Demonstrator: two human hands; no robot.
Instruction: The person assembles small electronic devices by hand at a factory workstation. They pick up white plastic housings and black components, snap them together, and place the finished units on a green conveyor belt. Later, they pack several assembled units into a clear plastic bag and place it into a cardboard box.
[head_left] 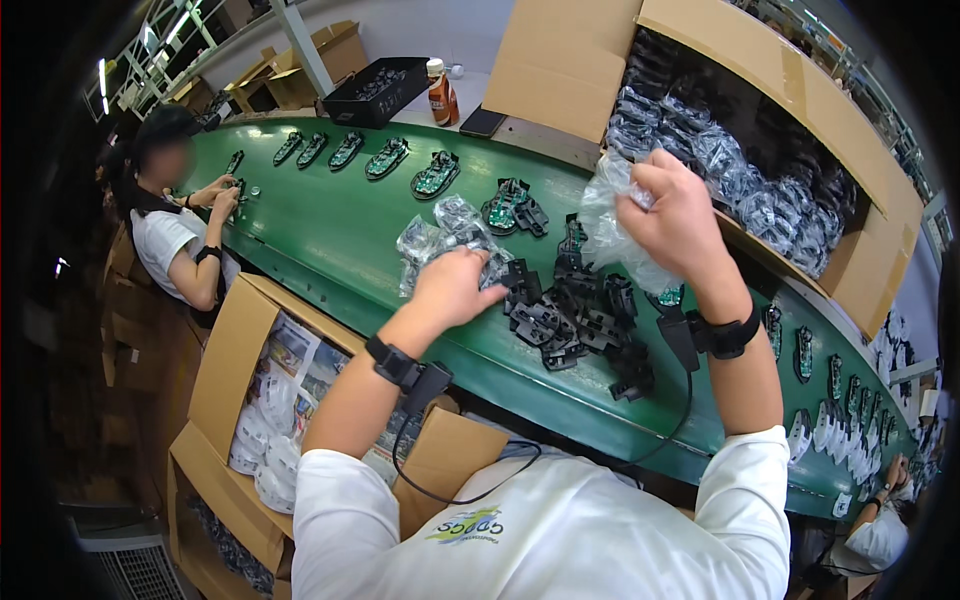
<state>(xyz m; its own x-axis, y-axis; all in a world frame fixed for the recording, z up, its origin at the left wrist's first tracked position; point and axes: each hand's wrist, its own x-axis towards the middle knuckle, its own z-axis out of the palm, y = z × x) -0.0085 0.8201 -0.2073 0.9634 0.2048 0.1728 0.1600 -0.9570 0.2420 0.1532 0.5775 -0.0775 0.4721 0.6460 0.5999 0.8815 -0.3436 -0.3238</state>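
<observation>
My left hand [450,288] is closed over a bundle of dark parts in clear plastic bags [428,240] on the green conveyor belt [330,215]. My right hand [670,212] grips a crumpled clear plastic bag [612,212], raised above the belt. Between and below the hands lies a loose pile of black plastic parts [572,318]. Just beyond the pile sits a green circuit board in a black shell [510,205], with a black part against it. Another green board [665,296] shows partly beneath the raised bag. My left fingertips are partly hidden by the bags.
An open carton [880,250] of bagged parts stands at the far right. A second carton [225,350] with white shells is at the near left. Shells with boards [387,158] line the belt. A bottle [441,95] and black crate [375,92] stand behind. Co-workers sit at both ends.
</observation>
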